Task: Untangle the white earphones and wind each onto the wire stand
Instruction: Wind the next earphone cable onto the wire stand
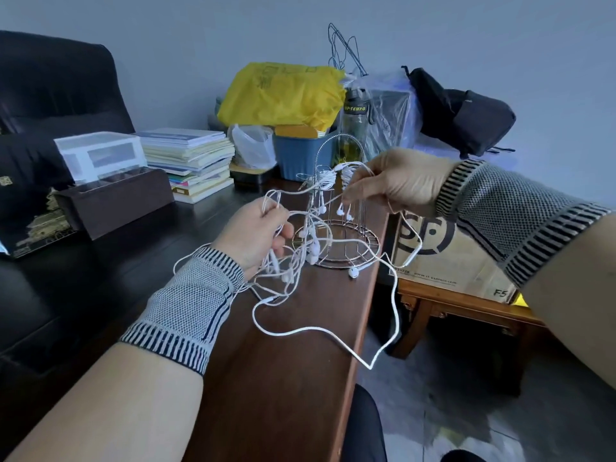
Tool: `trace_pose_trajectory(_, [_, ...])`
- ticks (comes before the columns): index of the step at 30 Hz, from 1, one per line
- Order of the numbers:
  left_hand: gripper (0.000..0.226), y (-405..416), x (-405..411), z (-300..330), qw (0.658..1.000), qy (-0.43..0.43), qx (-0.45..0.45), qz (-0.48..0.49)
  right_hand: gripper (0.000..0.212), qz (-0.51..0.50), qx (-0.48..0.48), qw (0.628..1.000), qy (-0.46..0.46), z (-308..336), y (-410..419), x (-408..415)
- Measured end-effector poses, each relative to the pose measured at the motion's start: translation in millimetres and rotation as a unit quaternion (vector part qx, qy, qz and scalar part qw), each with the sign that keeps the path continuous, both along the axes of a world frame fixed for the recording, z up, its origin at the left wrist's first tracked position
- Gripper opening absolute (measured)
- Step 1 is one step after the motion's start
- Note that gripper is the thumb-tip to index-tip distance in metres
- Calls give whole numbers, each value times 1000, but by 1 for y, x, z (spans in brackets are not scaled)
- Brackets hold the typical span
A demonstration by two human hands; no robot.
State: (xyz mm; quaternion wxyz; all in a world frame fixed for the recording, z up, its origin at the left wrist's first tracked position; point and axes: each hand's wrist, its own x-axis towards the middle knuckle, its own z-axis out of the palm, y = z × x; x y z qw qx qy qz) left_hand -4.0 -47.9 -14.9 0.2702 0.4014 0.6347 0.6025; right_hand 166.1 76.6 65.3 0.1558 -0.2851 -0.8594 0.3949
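Left hand (256, 233) grips the tangled white earphones (301, 258) near the wire stand (336, 208) | right hand (396, 181) pinches one strand | draw yours apart slowly, feeding slack, not yanking knots.

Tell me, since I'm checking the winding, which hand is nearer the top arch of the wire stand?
The right hand is nearer, pinching white earphone cord beside the arch of the silver wire stand. The left hand grips tangled cord lower, left of the stand's base ring.
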Motion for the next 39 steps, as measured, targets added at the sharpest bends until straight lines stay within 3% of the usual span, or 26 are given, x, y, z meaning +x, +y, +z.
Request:
trace_pose_trajectory(3, [30, -3, 0, 4, 999, 42, -11, 7, 19, -16, 194, 980, -48, 8, -3, -1])
trace_pose_trajectory(7, [16, -12, 6, 16, 986, 166, -17, -3, 17, -54, 473, 871, -123, 26, -15, 2])
trace_pose_trajectory(10, [11, -12, 4, 16, 988, 154, -3, 21, 14, -74, 542, 825, -141, 36, -16, 5])
trace_pose_trajectory(13, [17, -12, -4, 16, 996, 74, 27, 49, 13, -120, 546, 816, -145, 42, -11, 13])
trace_pose_trajectory(15, [16, -15, -3, 20, 997, 45, 42, 41, 15, -138, 523, 830, -138, 39, -9, 18])
trace_pose_trajectory(17, [19, -15, 0, 23, 998, 21, 52, 32, 15, -128, 459, 869, -131, 34, -8, 21])
trace_pose_trajectory(20, [20, -12, 3, 25, 997, -49, 53, 26, 20, -82, 293, 943, -133, 18, -9, 27])
trace_pose_trajectory(23, [25, -12, 6, 26, 991, -120, 41, -30, 29, -43, 107, 988, -99, -6, -6, 30])
trace_pose_trajectory(26, [22, -13, 9, 26, 993, -107, 16, -39, 22, -26, -50, 998, -23, -20, -3, 30])
trace_pose_trajectory(29, [21, -13, 10, 25, 996, -87, 8, -33, 13, -13, -146, 989, 29, -27, -2, 24])
trace_pose_trajectory(31, [22, -13, 9, 25, 996, -83, 5, -34, 5, -8, -181, 982, 49, -27, -3, 16])
trace_pose_trajectory(34, [23, -13, 8, 25, 997, -71, -6, -43, 16, -8, -187, 981, 57, -26, -9, 1])
trace_pose_trajectory(39, [25, -11, 10, 22, 997, -57, -21, -46, 19, 1, -119, 991, 59, -31, -15, -18])
